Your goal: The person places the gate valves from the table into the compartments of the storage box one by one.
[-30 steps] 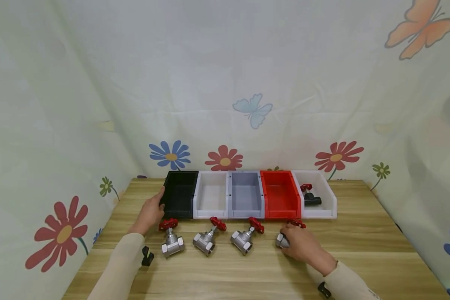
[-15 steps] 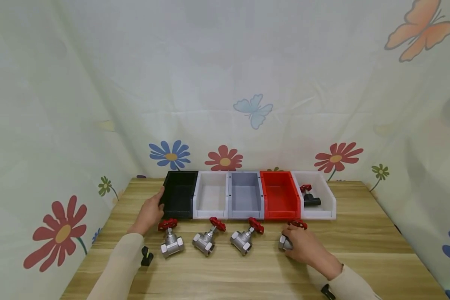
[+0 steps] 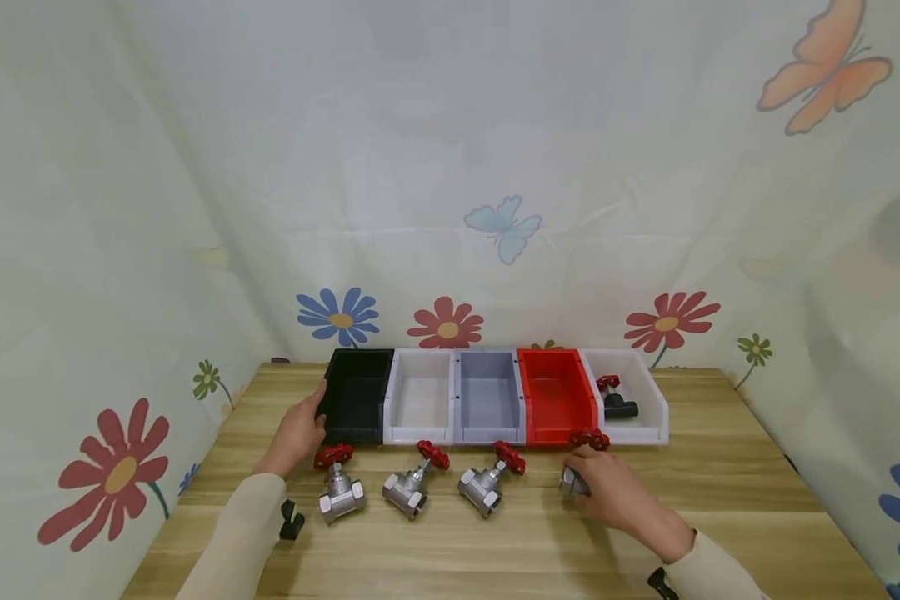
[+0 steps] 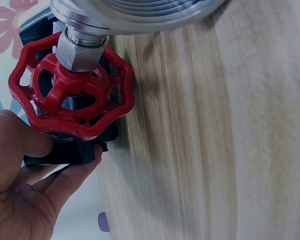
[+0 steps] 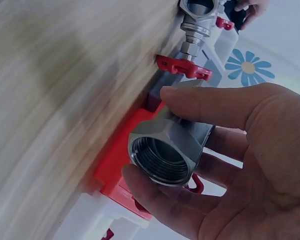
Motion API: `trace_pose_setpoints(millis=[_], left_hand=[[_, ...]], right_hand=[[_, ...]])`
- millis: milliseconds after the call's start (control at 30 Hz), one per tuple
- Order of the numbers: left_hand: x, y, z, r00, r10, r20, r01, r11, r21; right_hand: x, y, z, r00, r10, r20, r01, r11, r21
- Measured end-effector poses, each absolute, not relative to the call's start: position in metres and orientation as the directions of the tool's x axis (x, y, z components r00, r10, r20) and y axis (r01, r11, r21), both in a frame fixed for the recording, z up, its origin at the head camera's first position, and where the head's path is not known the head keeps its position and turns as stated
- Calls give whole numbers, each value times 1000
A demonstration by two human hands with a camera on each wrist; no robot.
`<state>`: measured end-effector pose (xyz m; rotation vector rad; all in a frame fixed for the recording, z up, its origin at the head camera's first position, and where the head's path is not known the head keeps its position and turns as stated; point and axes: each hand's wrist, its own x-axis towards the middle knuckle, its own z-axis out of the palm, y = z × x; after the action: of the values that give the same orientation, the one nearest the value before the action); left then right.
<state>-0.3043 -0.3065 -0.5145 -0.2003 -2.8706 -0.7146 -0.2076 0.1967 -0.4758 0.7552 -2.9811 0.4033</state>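
My right hand (image 3: 615,487) holds a metal valve (image 5: 182,137) with a red handwheel (image 3: 589,439), just in front of the red bin (image 3: 559,436). In the right wrist view, thumb and fingers are around its hexagonal body, the threaded opening facing the camera. My left hand (image 3: 294,429) grips the side of the black bin (image 3: 352,435) at the row's left end; the left wrist view shows thumb and fingers on either side of its edge. Three similar valves stand on the table: one left (image 3: 341,497), one central (image 3: 407,492), one further right (image 3: 482,487).
Between the black and red bins sit a white bin (image 3: 420,436) and a grey bin (image 3: 490,436). Another white bin (image 3: 633,435) ends the row and contains a black valve (image 3: 619,408) with a red handle. A patterned curtain (image 3: 450,167) hangs behind the wooden table (image 3: 435,558).
My right hand and its valve have shifted slightly rightward and toward the bins; the handwheel now overlaps the red bin's front edge. The left hand stays on the black bin. The head view tilts slightly.
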Motion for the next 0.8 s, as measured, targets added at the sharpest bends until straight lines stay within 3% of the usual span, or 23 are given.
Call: trace_pose_setpoints(millis=[800], left_hand=[[-306, -306, -516, -980, 77, 183, 152, 883, 444]], right_hand=[[-217, 199, -442, -849, -499, 173, -525, 833, -175]])
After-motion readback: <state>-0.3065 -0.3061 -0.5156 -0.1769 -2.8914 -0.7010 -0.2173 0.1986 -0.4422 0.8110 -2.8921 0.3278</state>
